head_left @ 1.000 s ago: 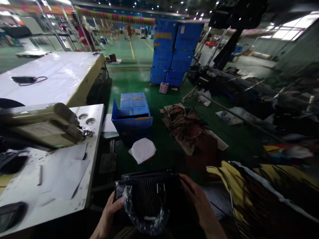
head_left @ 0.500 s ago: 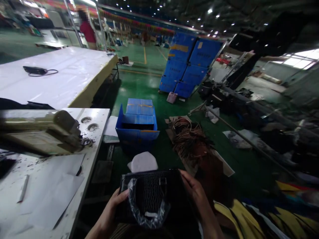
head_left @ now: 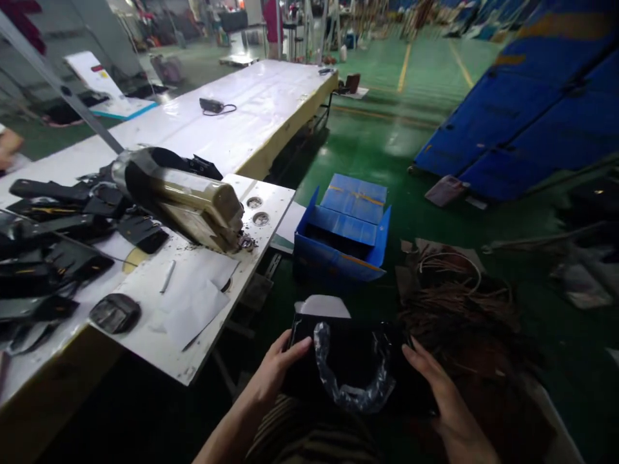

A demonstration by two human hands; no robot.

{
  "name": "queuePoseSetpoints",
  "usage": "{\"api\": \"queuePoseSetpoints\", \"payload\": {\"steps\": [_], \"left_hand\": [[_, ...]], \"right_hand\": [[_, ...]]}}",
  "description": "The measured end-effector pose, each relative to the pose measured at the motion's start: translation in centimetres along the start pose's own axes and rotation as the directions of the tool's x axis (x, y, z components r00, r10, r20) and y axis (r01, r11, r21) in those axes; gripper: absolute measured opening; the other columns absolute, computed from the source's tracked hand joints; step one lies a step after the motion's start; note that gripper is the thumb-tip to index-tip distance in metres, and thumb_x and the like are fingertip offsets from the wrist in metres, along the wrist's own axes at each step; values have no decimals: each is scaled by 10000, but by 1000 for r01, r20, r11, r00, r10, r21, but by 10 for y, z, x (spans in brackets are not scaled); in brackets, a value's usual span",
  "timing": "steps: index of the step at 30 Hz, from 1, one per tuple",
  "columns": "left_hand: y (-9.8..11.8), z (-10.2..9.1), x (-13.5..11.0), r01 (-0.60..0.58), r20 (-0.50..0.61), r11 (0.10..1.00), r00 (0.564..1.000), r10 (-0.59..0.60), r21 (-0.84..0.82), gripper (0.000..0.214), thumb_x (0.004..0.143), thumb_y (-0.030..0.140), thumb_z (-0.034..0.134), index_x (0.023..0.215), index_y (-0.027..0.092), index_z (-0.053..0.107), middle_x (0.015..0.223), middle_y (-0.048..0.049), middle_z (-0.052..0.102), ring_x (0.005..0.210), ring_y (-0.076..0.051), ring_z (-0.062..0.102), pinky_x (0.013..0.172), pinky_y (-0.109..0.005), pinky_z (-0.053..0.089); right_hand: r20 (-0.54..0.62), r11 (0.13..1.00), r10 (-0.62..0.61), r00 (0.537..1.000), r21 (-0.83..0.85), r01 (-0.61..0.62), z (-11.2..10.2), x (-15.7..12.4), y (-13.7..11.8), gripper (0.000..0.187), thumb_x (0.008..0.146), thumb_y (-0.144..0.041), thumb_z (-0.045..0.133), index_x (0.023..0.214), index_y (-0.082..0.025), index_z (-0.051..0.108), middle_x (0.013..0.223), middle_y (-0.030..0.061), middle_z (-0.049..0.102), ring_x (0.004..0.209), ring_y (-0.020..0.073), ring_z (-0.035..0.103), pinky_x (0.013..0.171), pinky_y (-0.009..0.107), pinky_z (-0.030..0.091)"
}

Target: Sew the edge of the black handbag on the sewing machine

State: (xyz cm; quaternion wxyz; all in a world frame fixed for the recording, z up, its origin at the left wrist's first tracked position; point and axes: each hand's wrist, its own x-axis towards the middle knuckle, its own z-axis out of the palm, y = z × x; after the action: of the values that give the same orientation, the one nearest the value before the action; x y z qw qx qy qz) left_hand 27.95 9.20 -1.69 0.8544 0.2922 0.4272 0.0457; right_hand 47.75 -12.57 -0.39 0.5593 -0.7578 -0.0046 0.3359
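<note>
I hold a black handbag (head_left: 355,361) flat over my lap, its handle wrapped in clear plastic (head_left: 353,393). My left hand (head_left: 278,370) grips the bag's left edge, thumb on top. My right hand (head_left: 442,399) clasps its right edge with fingers curled over the corner. A white work table (head_left: 193,309) stands to my left with a beige sewing machine (head_left: 188,203) lying across it.
Black leather pieces (head_left: 53,258) are heaped on the table's left part, with a metal tool (head_left: 167,276) and paper sheets. An open blue box (head_left: 345,235) sits on the green floor ahead, a pile of brown straps (head_left: 454,299) to its right, stacked blue crates (head_left: 536,109) beyond.
My view has swung left and down, showing more of the work table and leather pieces. The bag stays in both hands, now lying flatter in my lap.
</note>
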Motion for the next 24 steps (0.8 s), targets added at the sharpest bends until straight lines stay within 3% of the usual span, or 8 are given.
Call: {"api": "queuePoseSetpoints", "payload": {"steps": [3, 6, 12, 17, 24], "left_hand": [[-4, 11, 4, 32, -116, 998, 993, -39, -62, 590, 776, 491, 865, 1280, 222, 717, 1194, -105, 801, 1107, -349, 748, 946, -415, 575], [-10, 21, 13, 45, -250, 987, 965, -84, -157, 587, 798, 520, 844, 1299, 243, 715, 1175, -86, 814, 1103, -340, 755, 946, -414, 590], [-28, 34, 33, 48, -372, 977, 920, -123, -206, 560, 855, 450, 810, 1359, 243, 683, 1223, -94, 801, 1106, -314, 764, 979, -413, 595], [-35, 38, 39, 25, -381, 973, 917, -114, -231, 517, 870, 399, 790, 1346, 225, 685, 1192, -99, 809, 1046, -301, 787, 934, -382, 615], [-29, 30, 41, -66, -378, 974, 926, -21, -216, 524, 867, 390, 790, 1359, 254, 673, 1182, -59, 812, 1045, -276, 778, 939, -354, 586]], "right_hand": [[53, 990, 122, 991, 60, -125, 4, 23, -19, 518, 758, -582, 817, 1194, -305, 786, 1247, 46, 796, 1309, 389, 641, 1106, 486, 523], [116, 973, 173, 978, 132, -188, 4, 42, -31, 552, 757, -532, 845, 1229, -259, 762, 1163, 55, 818, 1205, 360, 703, 1085, 475, 522], [347, 982, 83, 934, 131, -136, -11, 67, -35, 528, 849, -514, 781, 1291, -235, 712, 1246, 57, 775, 1252, 337, 657, 1083, 442, 497], [317, 991, 84, 945, 70, -111, -14, 85, -27, 481, 908, -577, 714, 1249, -240, 734, 1193, 33, 789, 1213, 315, 671, 1081, 414, 481], [306, 990, 89, 948, 79, -118, 4, 102, -17, 503, 895, -554, 739, 1283, -235, 723, 1261, 47, 778, 1312, 342, 622, 1157, 466, 441]]}}
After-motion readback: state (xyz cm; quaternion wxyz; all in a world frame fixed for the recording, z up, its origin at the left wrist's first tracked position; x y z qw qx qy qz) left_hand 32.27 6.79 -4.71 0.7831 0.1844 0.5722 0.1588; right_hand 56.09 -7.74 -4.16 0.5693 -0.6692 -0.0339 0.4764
